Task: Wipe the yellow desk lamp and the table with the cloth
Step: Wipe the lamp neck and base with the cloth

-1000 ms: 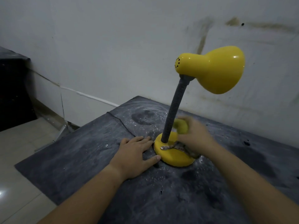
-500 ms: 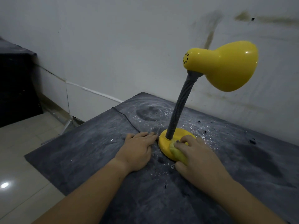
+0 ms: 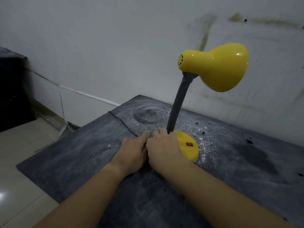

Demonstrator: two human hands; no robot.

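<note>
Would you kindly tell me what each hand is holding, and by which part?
The left hand holds nothing, flat on the table. The right hand covers the lamp base beside the neck; anything under it is hidden, so cannot tell.

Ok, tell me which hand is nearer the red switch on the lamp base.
Right. The right hand covers the left of the base, beside the red switch; the left hand lies on the table, farther left.

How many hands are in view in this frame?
2. The left hand lies flat on the table, just left of the lamp base; the right hand covers the base's left edge beside the gooseneck. Both show fully.
</note>
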